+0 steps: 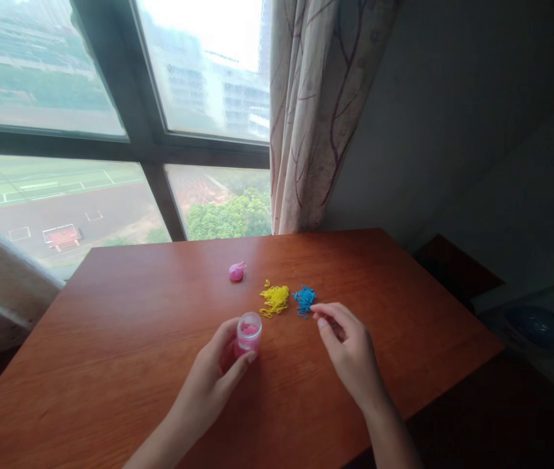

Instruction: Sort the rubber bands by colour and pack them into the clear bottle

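Observation:
My left hand [216,365] wraps around a small clear jar [249,320], thumb at the front and fingers behind. Pink stuff [248,331] shows inside the jar, and its mouth is uncovered. To the right, my right hand [348,345] has its thumb and fingers drawn together at the near right edge of a pile of small blue loops [305,296]. Whatever is between those fingertips is too small to make out. A pile of small yellow loops [276,298] lies between the jar and the blue pile. Farther back rests a rounded pink piece [236,272] with a thin loop, perhaps the lid.
The brown wooden table [125,339] reaches to a window [147,146] and a patterned curtain [301,117]. A dark wall stands at the right. Beyond the table's right edge, a dark blue object [534,326] sits lower in shadow.

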A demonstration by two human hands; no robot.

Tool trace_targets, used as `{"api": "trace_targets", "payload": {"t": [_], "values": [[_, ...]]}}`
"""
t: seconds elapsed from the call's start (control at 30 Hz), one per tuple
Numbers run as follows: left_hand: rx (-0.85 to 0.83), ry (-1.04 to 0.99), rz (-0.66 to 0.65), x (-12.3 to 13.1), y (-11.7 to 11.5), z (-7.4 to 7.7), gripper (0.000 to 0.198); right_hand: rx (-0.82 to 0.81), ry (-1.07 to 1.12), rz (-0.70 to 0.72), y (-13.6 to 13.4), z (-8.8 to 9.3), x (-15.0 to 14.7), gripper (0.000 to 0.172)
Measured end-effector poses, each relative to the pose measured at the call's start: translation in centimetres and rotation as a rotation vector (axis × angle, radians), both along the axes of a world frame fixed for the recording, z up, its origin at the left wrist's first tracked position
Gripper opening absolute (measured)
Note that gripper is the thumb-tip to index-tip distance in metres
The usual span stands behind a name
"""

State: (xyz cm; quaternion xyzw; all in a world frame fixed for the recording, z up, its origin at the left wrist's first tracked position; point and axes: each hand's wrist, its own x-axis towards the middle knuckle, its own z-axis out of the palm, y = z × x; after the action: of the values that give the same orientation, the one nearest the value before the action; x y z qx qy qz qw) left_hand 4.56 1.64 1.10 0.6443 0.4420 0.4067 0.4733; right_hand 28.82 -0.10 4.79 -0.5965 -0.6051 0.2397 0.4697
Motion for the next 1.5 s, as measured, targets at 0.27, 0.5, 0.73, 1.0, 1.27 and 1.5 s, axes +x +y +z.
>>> {"api": "trace_targets", "payload": {"t": [0.27, 0.5, 0.73, 1.0, 1.27, 1.5], "values": [[0.021, 0.129, -0.07, 0.0, -0.1, 0.2, 0.035, 0.134, -0.462, -0.199, 2.0, -4.1, 5.5, 0.031], [0.0, 0.115, -0.081, 0.0, -0.2, 0.1, 0.035, 0.046, -0.895, -0.108, 2.4, -6.6, 4.1, 0.048], [0.018, 0.125, -0.072, 0.1, -0.3, 0.2, 0.035, -0.011, -0.879, -0.082, 2.8, -7.0, 4.0, 0.018], [0.03, 0.12, -0.067, 0.3, -0.3, 0.2, 0.035, -0.012, -0.636, -0.08, 2.7, -7.9, 4.2, 0.031], [0.07, 0.156, -0.068, 0.3, -0.3, 0.1, 0.037, -0.036, -0.051, -0.169, 4.3, -7.1, 6.0, 0.051], [0.085, 0.204, -0.102, 0.6, -0.5, 0.0, 0.035, -0.107, 0.64, -0.162, 4.8, -5.4, 6.1, 0.053]]}}
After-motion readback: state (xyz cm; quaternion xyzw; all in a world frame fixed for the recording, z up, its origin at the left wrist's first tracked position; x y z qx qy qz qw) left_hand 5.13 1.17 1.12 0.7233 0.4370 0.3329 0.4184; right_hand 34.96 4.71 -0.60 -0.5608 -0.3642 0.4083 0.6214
